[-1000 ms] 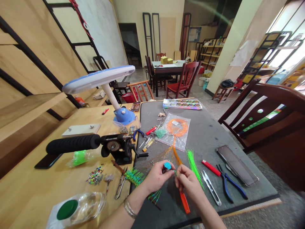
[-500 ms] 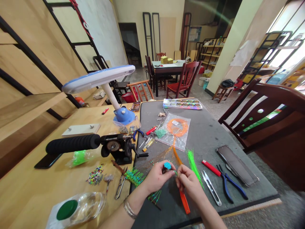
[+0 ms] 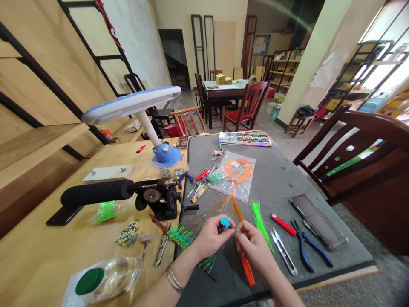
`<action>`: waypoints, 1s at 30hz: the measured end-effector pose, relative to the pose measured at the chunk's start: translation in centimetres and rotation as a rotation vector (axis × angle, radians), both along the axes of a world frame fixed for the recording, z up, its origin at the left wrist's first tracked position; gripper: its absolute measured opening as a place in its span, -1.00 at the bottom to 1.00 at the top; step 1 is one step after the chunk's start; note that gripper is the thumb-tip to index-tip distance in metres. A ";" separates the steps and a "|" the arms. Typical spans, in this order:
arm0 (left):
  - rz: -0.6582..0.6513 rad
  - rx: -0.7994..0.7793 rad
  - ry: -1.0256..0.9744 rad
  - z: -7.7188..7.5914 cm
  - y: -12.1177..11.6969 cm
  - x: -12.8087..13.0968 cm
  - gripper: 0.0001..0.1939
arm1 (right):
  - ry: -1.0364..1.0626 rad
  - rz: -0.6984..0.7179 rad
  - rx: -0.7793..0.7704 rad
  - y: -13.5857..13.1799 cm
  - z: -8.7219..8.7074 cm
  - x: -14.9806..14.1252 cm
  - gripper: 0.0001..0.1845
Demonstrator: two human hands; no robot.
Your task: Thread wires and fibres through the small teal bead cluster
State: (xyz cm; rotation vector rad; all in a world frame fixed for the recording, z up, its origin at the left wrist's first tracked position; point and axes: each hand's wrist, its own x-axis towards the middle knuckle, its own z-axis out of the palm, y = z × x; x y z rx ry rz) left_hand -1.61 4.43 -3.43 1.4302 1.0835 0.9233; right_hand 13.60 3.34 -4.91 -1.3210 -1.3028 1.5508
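At bottom centre of the frame, a shiny silver bracelet (image 3: 173, 279) of narrow rounded bands circles the left wrist (image 3: 184, 269), while the right forearm (image 3: 277, 275) is bare.

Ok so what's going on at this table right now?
A person is working bare-handed over a dark grey mat. The left hand holds a small round bright-blue cluster by thumb and fingers. Close beside it, the right hand seems to pinch a thin green strand that shows between the two hands. To the right lie a bundle of bright green strands, silver metal snips and blue-handled metal pliers; neither tool is in hand.
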 end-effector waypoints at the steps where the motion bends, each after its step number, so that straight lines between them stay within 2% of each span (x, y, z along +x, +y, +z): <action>1: 0.006 0.001 0.004 0.0 0.0 0.0 -0.89 | -0.011 0.001 0.021 0.0 0.0 0.0 -0.88; 6: 0.018 -0.010 0.019 -0.6 0.0 -0.2 -0.85 | -0.056 -0.010 0.123 0.1 0.1 0.2 -0.83; 15: 0.087 0.007 -0.058 -1.2 0.1 -0.2 -0.87 | -0.058 0.007 0.122 0.4 -0.9 0.5 -0.72; 21: 0.038 -0.022 -0.073 -1.2 0.3 -0.3 -0.87 | -0.102 0.040 0.168 0.5 -0.8 0.7 -0.79; 27: 0.256 0.049 -0.036 -1.6 1.3 -1.4 -0.85 | -0.019 -0.021 0.033 0.5 -0.4 0.9 -0.78; 30: 0.320 0.091 0.035 -1.8 1.5 -1.8 -0.87 | 0.054 -0.060 -0.050 0.4 -0.5 0.9 -0.77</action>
